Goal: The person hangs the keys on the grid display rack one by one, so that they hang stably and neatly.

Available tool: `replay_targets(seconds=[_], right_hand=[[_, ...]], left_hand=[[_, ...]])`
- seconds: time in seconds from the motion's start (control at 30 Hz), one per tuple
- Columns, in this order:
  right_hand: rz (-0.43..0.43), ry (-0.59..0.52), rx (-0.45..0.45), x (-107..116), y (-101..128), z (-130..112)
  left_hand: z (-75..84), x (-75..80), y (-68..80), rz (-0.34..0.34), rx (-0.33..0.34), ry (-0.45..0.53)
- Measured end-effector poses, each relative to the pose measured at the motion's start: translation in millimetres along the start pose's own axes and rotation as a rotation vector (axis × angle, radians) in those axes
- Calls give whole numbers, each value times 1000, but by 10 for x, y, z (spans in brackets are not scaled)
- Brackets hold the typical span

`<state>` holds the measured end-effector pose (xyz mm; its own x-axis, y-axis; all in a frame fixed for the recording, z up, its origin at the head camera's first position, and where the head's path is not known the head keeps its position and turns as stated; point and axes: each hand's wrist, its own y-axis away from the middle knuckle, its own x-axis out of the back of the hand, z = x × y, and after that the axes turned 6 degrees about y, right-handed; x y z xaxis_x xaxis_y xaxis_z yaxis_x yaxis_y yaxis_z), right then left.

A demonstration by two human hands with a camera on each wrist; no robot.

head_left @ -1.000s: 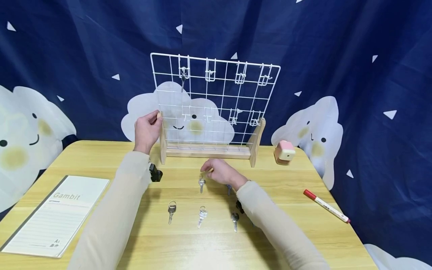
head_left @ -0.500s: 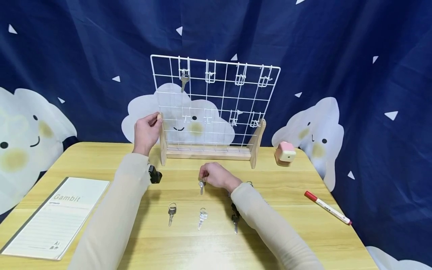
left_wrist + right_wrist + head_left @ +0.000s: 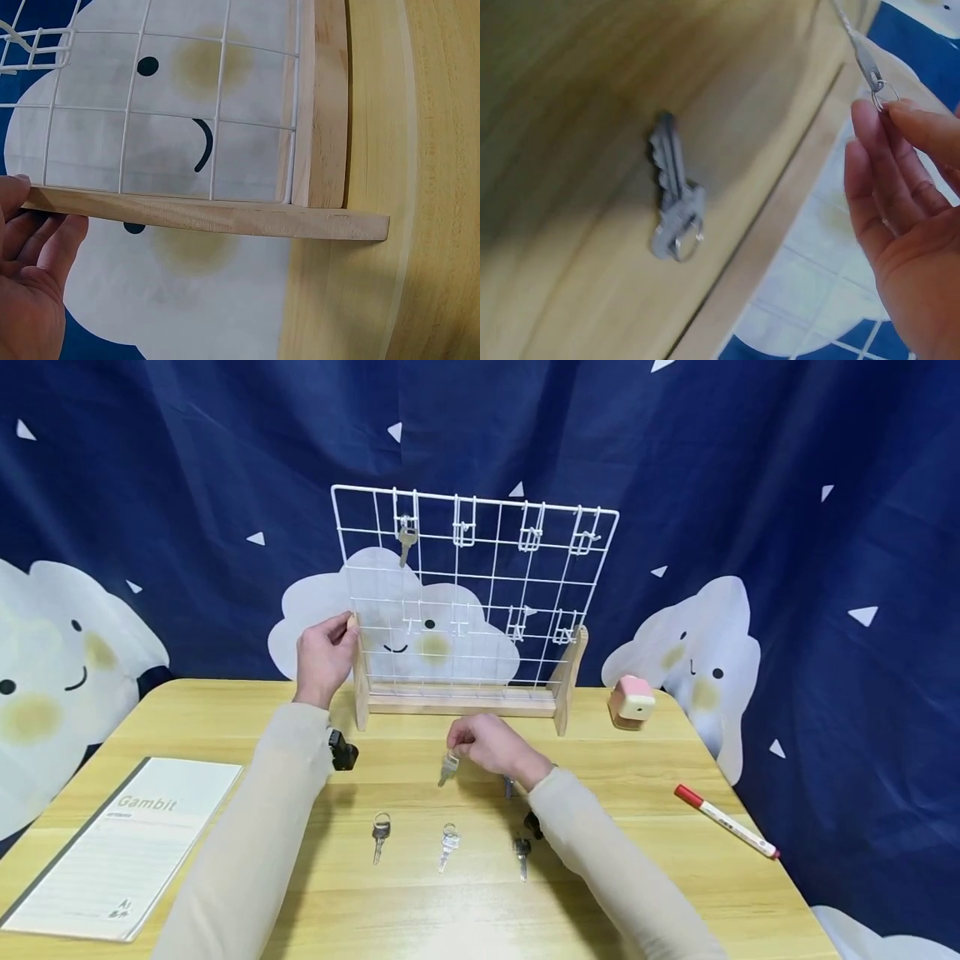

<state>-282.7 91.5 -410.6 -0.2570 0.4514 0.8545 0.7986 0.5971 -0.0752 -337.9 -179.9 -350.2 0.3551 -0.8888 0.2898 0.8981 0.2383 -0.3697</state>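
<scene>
My left hand grips the top of the left wooden post of a white wire display rack. In the right wrist view, thumb and fingertips of my right hand pinch the small ring of a silver key. That key hangs tilted from the ring, close over the table in front of the rack. Another key hangs from the rack's upper left hook. Several keys with rings lie on the table, among them a dark-headed key, a silver key and one near my right sleeve.
White wire hooks sit in two rows on the grid. To the left lies a notebook. A pink-and-cream block-shaped object stands at the back right, and a red-capped marker lies near the right edge. A dark blue curtain hangs behind.
My right hand has reached down to the key in front of the rack and taken its ring. The key has swung to a tilt. My left hand stays on the post.
</scene>
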Motion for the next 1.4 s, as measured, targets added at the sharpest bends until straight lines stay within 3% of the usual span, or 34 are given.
replay_targets(seconds=[0.17, 0.57, 0.87, 1.4], right_hand=[[36, -49, 29, 136, 57, -32], [173, -45, 46, 516, 97, -137], [257, -12, 61, 819, 54, -355], [363, -155, 41, 1235, -68, -658]], left_hand=[[-13, 34, 11, 3, -6, -7], [-29, -64, 21, 2, -2, 2], [-22, -45, 4, 15, -18, -19], [-34, -29, 6, 15, 1, -13]])
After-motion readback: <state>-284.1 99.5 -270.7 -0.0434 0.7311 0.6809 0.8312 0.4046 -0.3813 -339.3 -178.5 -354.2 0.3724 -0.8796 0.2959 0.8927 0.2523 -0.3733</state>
